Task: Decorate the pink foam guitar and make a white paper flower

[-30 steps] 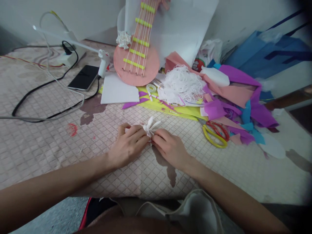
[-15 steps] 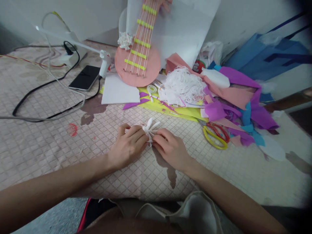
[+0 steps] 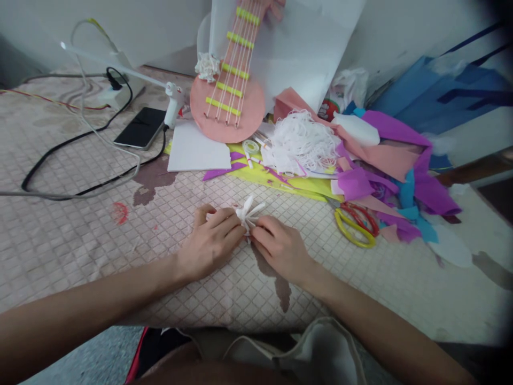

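A small white piece with several thin petal-like strips (image 3: 247,212) is between my two hands, just over the quilted cloth. My left hand (image 3: 214,240) has its fingers closed on the piece's left side. From the right, my right hand (image 3: 282,248) pinches the ends of its strips with thumb and fingertips. The fingers hide the lower part of the piece. Beyond my hands, a pink guitar-shaped craft (image 3: 227,109) with yellow bars and white strings leans against a white board.
Scissors (image 3: 356,224) with red and yellow handles lie right of my hands. Behind are a heap of white string (image 3: 302,141), coloured scraps (image 3: 420,155) and a white sheet (image 3: 198,149). A glue gun (image 3: 172,107), phone (image 3: 141,127) and cables (image 3: 64,140) are at the left.
The white piece's strips have shifted slightly, and fewer show at its lower edge. Both hands keep their hold. The whole view has moved a little.
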Motion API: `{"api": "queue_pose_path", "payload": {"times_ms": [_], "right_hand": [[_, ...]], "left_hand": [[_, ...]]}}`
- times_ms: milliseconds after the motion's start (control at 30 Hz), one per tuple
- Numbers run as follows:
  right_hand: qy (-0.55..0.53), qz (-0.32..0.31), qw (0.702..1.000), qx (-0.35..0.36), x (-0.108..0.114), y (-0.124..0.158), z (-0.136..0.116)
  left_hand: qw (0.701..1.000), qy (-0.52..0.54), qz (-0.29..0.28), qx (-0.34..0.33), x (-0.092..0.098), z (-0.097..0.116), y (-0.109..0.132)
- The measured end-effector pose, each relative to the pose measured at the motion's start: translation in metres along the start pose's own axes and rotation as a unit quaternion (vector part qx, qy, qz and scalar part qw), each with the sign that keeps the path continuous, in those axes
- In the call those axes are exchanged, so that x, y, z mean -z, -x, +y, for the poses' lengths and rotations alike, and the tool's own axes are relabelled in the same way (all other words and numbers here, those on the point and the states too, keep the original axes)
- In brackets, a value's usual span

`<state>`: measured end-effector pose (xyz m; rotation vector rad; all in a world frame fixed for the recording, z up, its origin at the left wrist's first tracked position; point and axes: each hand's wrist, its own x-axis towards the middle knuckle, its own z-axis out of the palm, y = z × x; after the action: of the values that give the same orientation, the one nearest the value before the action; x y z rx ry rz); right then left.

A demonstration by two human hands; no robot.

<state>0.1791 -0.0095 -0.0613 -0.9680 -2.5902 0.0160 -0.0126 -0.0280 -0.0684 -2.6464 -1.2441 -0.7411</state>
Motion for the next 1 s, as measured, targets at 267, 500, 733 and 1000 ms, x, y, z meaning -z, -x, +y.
{"api": "queue_pose_path", "payload": {"times_ms": [267, 500, 733, 1000], "right_hand": [[0.021, -0.001, 1.000, 0.023, -0.0024, 0.0008, 0.0056], [0.027, -0.016, 0.999, 0.042, 0.0001, -0.0030, 0.0086], [0.000, 0.020, 1.000, 0.022, -0.0012, -0.0041, 0.0073], [0.015, 0.026, 0.999, 0.018, -0.0058, -0.0039, 0.0058]], "left_hand": [[1.000, -0.021, 0.001, 0.020, 0.0046, 0.0041, -0.0030], [0.999, -0.024, 0.017, 0.029, 0.0039, 0.0029, -0.0026], [0.999, -0.023, 0.008, 0.034, 0.0041, 0.0015, -0.0028], [0.999, -0.012, 0.012, 0.044, 0.0050, 0.0023, -0.0043]]}}
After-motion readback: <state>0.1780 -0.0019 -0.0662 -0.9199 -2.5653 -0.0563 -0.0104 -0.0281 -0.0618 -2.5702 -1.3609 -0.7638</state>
